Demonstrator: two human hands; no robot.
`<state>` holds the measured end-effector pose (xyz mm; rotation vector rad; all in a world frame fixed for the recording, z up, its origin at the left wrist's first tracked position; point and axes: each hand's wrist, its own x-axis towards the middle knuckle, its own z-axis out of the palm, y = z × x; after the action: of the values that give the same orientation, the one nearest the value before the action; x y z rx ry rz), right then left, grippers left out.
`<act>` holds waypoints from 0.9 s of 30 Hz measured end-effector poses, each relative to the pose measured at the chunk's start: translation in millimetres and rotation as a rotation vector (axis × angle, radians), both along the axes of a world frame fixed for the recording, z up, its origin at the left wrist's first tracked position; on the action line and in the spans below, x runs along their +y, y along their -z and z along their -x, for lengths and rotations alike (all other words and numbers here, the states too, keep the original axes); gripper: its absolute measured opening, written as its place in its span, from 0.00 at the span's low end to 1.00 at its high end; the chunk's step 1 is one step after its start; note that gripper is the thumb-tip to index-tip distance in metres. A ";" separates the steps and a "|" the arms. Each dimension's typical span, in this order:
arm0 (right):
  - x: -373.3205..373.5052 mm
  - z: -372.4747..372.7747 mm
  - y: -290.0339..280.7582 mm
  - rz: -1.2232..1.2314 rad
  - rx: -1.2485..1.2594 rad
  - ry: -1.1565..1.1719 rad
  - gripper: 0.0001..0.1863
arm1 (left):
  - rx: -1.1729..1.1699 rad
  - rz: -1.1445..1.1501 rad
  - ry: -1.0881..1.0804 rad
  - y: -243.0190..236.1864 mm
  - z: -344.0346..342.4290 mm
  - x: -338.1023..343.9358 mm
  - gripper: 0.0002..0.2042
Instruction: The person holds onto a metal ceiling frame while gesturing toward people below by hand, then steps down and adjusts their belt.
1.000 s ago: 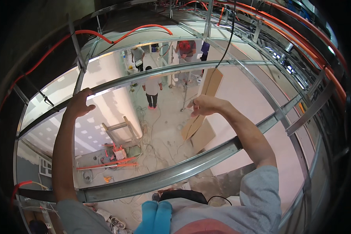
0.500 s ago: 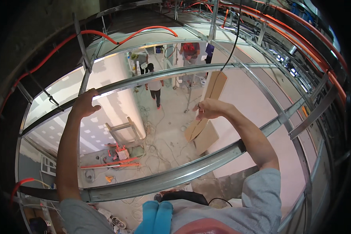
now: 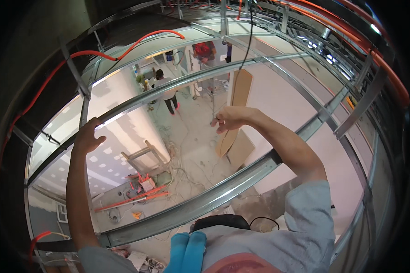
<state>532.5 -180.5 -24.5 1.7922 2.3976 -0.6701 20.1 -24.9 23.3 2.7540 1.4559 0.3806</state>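
Floor [image 3: 197, 132] below curled right grip [image 3: 231, 119]

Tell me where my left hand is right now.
In the head view, your left hand is toward the left, on the metal rail, below the curved orange conduit.

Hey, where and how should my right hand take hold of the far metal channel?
Probably the middle stretch of the far metal channel, from your side: it runs crosswise, long and narrow, and your left hand is at its left part.
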 end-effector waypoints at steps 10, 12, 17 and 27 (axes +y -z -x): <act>-7.2 1.3 -1.1 0.023 -0.076 0.033 0.33 | 0.007 0.024 -0.031 3.5 1.9 7.7 0.30; -8.0 0.3 1.3 0.050 -0.116 0.051 0.35 | 0.003 0.030 -0.025 3.2 2.3 8.2 0.30; -7.2 4.4 -1.4 0.103 -0.146 0.059 0.35 | 0.007 0.039 -0.054 2.3 4.3 7.2 0.32; -3.9 -0.4 4.7 0.103 -0.110 0.018 0.33 | -0.011 0.074 -0.024 0.7 0.2 7.6 0.33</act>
<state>532.9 -184.4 -29.2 1.7633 2.2374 -0.6644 19.9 -17.2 22.6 2.6751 1.4713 0.3352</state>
